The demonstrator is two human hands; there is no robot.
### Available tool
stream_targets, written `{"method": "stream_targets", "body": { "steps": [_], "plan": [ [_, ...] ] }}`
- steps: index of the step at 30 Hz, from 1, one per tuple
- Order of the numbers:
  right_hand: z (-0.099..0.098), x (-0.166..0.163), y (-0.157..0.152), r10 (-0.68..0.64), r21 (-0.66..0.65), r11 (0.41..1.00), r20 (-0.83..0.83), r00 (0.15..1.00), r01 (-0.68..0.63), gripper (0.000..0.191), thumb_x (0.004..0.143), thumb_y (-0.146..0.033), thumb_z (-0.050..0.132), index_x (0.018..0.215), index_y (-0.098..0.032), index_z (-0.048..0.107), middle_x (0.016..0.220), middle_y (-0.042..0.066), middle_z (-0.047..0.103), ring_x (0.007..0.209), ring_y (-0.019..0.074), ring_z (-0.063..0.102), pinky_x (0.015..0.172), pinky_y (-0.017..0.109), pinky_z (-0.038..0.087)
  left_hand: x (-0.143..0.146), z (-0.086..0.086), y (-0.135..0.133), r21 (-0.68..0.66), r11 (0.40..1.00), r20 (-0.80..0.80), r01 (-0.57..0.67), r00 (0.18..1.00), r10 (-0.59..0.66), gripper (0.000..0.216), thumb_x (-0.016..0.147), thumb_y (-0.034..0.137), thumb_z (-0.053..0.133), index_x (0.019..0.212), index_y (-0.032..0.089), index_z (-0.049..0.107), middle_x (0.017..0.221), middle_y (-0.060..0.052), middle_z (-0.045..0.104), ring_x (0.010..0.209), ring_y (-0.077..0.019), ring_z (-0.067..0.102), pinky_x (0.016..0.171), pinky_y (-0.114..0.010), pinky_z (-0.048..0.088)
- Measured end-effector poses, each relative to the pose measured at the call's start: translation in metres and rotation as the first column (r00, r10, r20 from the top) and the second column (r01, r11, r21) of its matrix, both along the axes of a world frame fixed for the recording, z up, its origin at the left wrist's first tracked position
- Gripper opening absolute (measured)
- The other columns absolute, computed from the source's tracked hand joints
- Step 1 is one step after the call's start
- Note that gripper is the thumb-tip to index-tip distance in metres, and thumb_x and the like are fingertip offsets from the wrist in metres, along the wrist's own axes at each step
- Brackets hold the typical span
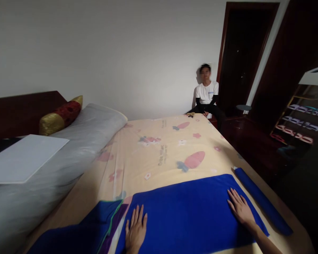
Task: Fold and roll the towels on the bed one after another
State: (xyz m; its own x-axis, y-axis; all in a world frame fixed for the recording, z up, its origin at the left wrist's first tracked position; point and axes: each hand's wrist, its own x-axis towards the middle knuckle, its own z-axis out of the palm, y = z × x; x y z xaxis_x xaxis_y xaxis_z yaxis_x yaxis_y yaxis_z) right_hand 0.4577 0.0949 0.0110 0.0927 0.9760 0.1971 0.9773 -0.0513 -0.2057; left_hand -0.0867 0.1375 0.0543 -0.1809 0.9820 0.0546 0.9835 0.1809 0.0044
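Note:
A flat blue cloth [185,215] lies spread over the near part of the bed. My left hand [136,227] rests palm down near its left edge, fingers stretched out. Near the right edge, my right hand [240,208] lies flat on the same cloth with fingers apart. Just right of the cloth is a rolled blue cloth [263,203], which neither hand touches. To the left of my left hand is another heap of blue cloth [82,225] with a green edge and a purple layer beside it.
The bed has a cream sheet [148,158] with a carrot print. Grey bedding [90,130], a white board [26,158] and a red and gold cushion [60,116] lie at left. A person [207,91] sits beyond the far corner. A slipper rack [299,121] stands at right.

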Motion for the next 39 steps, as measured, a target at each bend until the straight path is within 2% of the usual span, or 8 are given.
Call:
{"method": "stream_targets", "body": {
  "steps": [4, 10, 13, 16, 21, 24, 35, 39],
  "plan": [
    [0.001, -0.022, 0.000, 0.005, 0.052, 0.999, -0.011, 1.000, -0.004, 0.063, 0.097, -0.057, 0.028, 0.147, -0.020, 0.039, 0.153, 0.009, 0.036, 0.143, 0.0264, 0.030, 0.115, 0.049, 0.027, 0.021, 0.001, 0.002, 0.027, 0.999, -0.026, -0.028, 0.999, 0.029, 0.054, 0.097, 0.036, 0.024, 0.148, 0.022, 0.034, 0.156, -0.006, 0.030, 0.145, -0.0201, 0.027, 0.117, -0.048, 0.021],
    [0.026, -0.180, 0.037, 0.401, 0.014, 0.915, -0.150, 0.904, -0.404, 0.053, 0.100, -0.037, 0.031, 0.151, -0.026, 0.028, 0.156, 0.003, 0.028, 0.144, 0.0217, 0.027, 0.116, 0.044, 0.027, 0.163, -0.007, 0.016, 0.125, 0.884, 0.144, 0.450, 0.874, -0.464, 0.054, 0.097, 0.020, 0.023, 0.150, 0.023, 0.026, 0.156, -0.002, 0.032, 0.145, -0.0161, 0.026, 0.117, -0.039, 0.026],
    [0.034, -0.211, 0.060, 0.520, -0.020, 0.846, -0.180, 0.835, -0.532, 0.055, 0.097, -0.031, 0.035, 0.152, -0.027, 0.026, 0.157, 0.002, 0.026, 0.144, 0.0210, 0.026, 0.118, 0.043, 0.024, 0.190, -0.010, 0.031, 0.111, 0.833, 0.174, 0.542, 0.815, -0.553, 0.055, 0.095, 0.018, 0.028, 0.150, 0.024, 0.025, 0.155, -0.004, 0.033, 0.144, -0.0182, 0.030, 0.117, -0.042, 0.027],
    [0.033, -0.162, 0.078, 0.446, -0.059, 0.887, -0.150, 0.882, -0.458, 0.053, 0.097, -0.042, 0.038, 0.148, -0.028, 0.036, 0.156, 0.004, 0.031, 0.143, 0.0232, 0.030, 0.116, 0.046, 0.025, 0.145, -0.007, 0.051, 0.064, 0.866, 0.145, 0.496, 0.854, -0.499, 0.053, 0.097, 0.031, 0.030, 0.150, 0.028, 0.028, 0.156, -0.002, 0.032, 0.144, -0.0197, 0.029, 0.118, -0.045, 0.025],
    [0.006, -0.004, 0.077, -0.034, -0.018, 0.999, 0.019, 0.999, 0.035, 0.063, 0.096, -0.055, 0.026, 0.148, -0.020, 0.036, 0.155, 0.009, 0.032, 0.144, 0.0256, 0.026, 0.116, 0.050, 0.021, -0.001, -0.003, 0.074, 0.042, 0.999, -0.006, -0.002, 1.000, 0.002, 0.057, 0.097, 0.041, 0.024, 0.151, 0.022, 0.026, 0.159, -0.006, 0.026, 0.146, -0.0204, 0.023, 0.118, -0.047, 0.018],
    [-0.009, 0.040, 0.065, -0.091, -0.010, 0.996, 0.080, 0.993, 0.092, 0.069, 0.095, -0.058, 0.023, 0.151, -0.017, 0.028, 0.158, 0.009, 0.026, 0.147, 0.0231, 0.020, 0.118, 0.046, 0.019, -0.043, -0.006, 0.076, 0.059, 0.998, -0.052, -0.030, 0.998, 0.033, 0.060, 0.097, 0.040, 0.021, 0.152, 0.018, 0.023, 0.159, -0.004, 0.025, 0.147, -0.0170, 0.020, 0.119, -0.040, 0.015],
    [-0.002, 0.034, 0.065, -0.101, 0.009, 0.995, 0.093, 0.990, 0.101, 0.069, 0.096, -0.056, 0.016, 0.150, -0.015, 0.033, 0.157, 0.010, 0.029, 0.147, 0.0225, 0.020, 0.118, 0.045, 0.018, -0.046, 0.009, 0.082, -0.152, 0.988, 0.001, -0.030, 1.000, 0.030, 0.060, 0.098, 0.042, 0.016, 0.153, 0.019, 0.018, 0.162, -0.003, 0.014, 0.149, -0.0164, 0.013, 0.119, -0.046, 0.015],
    [0.011, -0.020, 0.060, -0.171, 0.118, 0.979, 0.017, 0.985, 0.168, 0.066, 0.098, -0.048, 0.014, 0.147, -0.011, 0.037, 0.154, 0.015, 0.032, 0.145, 0.0267, 0.024, 0.117, 0.052, 0.015, -0.003, 0.025, 0.082, -0.131, 0.985, -0.055, -0.112, 0.993, 0.105, 0.055, 0.098, 0.033, 0.019, 0.151, 0.017, 0.025, 0.161, -0.007, 0.017, 0.148, -0.0195, 0.015, 0.118, -0.055, 0.010]
  ]
}}
